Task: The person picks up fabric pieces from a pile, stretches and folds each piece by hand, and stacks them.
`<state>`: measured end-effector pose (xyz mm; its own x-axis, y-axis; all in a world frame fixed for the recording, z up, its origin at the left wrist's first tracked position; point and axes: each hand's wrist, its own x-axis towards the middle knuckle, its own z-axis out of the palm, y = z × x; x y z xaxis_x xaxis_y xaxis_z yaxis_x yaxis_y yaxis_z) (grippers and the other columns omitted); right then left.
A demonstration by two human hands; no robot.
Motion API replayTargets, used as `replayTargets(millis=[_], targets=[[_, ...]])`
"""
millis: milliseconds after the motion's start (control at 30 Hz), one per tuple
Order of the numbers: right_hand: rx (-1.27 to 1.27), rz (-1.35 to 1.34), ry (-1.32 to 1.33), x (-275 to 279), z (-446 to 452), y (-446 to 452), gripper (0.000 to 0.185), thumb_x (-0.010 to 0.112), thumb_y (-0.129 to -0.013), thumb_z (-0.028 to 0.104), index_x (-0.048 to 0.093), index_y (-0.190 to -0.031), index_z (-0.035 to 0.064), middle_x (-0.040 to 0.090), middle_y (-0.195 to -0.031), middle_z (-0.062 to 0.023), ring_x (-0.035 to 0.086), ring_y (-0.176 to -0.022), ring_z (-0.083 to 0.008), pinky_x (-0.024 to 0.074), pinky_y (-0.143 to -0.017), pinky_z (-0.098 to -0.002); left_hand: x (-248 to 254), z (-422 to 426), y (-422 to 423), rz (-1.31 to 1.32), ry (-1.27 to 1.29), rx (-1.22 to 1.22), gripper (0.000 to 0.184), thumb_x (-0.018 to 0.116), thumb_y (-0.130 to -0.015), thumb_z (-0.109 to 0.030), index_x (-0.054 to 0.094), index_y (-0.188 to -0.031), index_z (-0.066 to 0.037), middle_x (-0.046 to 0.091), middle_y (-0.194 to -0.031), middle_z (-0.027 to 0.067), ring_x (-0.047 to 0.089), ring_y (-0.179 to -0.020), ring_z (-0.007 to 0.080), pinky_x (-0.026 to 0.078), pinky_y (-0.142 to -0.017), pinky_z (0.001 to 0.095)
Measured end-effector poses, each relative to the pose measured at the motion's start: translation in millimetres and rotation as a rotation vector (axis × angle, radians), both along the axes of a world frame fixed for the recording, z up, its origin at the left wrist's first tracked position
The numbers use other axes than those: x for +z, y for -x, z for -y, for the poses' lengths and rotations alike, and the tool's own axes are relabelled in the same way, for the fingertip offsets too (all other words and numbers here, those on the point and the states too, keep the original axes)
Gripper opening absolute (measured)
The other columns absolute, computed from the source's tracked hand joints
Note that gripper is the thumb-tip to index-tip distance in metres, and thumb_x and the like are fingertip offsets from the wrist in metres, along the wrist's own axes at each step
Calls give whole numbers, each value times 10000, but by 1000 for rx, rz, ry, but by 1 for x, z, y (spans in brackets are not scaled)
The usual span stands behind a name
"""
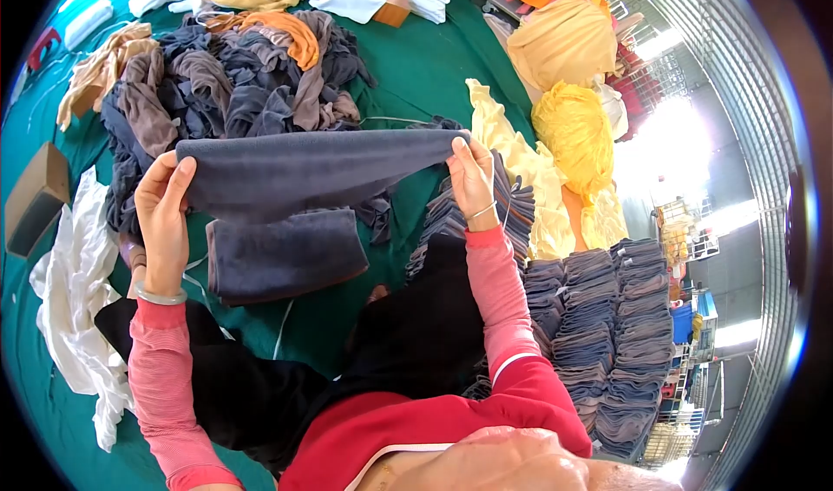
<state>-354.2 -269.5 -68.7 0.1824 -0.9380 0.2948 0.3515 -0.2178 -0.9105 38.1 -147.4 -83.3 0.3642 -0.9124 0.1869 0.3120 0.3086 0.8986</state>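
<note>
A dark grey towel [304,170] is stretched between my two hands, its upper edge nearly straight and its lower part hanging loose. My left hand [165,200] pinches one upper corner, thumb in front. At the opposite corner, my right hand [471,174] grips the cloth between thumb and fingers. Just below the hanging cloth lies a folded dark grey towel [286,261] on the green sheet [408,75]. Part of the folded one is hidden behind the raised cloth.
Beyond my hands spreads a heap of crumpled grey and brown cloths [234,83]. Tall stacks of folded towels [607,343] stand at my right. Yellow cloth bundles [573,135] lie farther back. On the left are a white cloth [78,300] and a cardboard box [36,198].
</note>
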Motion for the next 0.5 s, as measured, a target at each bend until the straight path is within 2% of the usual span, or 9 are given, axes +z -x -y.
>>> replayTargets(millis=[100, 200, 233, 333, 367, 467, 500], targets=[[-142, -73, 120, -1, 1, 2, 127, 567, -879, 63, 610, -946, -36, 532, -1143, -70, 522, -968, -106, 402, -848, -231, 5, -6, 1, 44, 79, 27, 39, 619, -850, -75, 609, -886, -66, 610, -880, -18, 558, -790, 46, 418, -748, 179], [-90, -50, 209, 12, -7, 1, 239, 559, -882, 86, 567, -1067, -65, 558, -1117, -107, 514, -1052, -187, 367, -961, -324, 18, -11, 1, 127, 187, 53, 89, 644, -820, -75, 561, -789, -82, 550, -853, -12, 504, -776, 55, 382, -756, 181], [-79, -1, 185, 16, -11, -2, 204, 558, -885, 106, 585, -1044, -19, 583, -1073, -112, 531, -1038, -224, 369, -971, -358, 23, -15, 2, 153, 207, 64, 125, 650, -809, -77, 537, -755, -89, 526, -853, -5, 483, -772, 59, 370, -759, 183], [32, 232, 187, 15, -11, -2, 157, 600, -871, 146, 630, -949, 13, 606, -1023, -107, 574, -953, -205, 438, -885, -340, 38, -23, 3, 173, 242, 104, 232, 683, -749, -54, 472, -662, -93, 512, -884, 23, 478, -791, 81, 370, -754, 200], [30, 188, 170, 15, -13, 1, 111, 551, -904, 180, 611, -968, 113, 622, -995, -82, 573, -981, -229, 424, -917, -390, 43, -24, 4, 189, 271, 107, 238, 682, -747, -61, 466, -653, -97, 514, -892, 29, 481, -808, 86, 368, -768, 206], [103, 281, 65, 7, -4, 6, 107, 542, -912, 177, 614, -979, 134, 631, -986, -53, 586, -956, -201, 443, -884, -380, 49, -21, 6, 151, 245, 97, 255, 668, -757, -90, 452, -621, -92, 575, -990, 94, 509, -905, 122, 359, -839, 244], [34, 234, -19, 8, -4, 1, 98, 532, -920, 174, 613, -968, 147, 637, -971, -27, 594, -932, -165, 454, -865, -346, 48, -17, 4, 134, 193, 90, 253, 663, -764, -91, 456, -619, -88, 588, -1010, 107, 516, -912, 124, 359, -846, 247]])
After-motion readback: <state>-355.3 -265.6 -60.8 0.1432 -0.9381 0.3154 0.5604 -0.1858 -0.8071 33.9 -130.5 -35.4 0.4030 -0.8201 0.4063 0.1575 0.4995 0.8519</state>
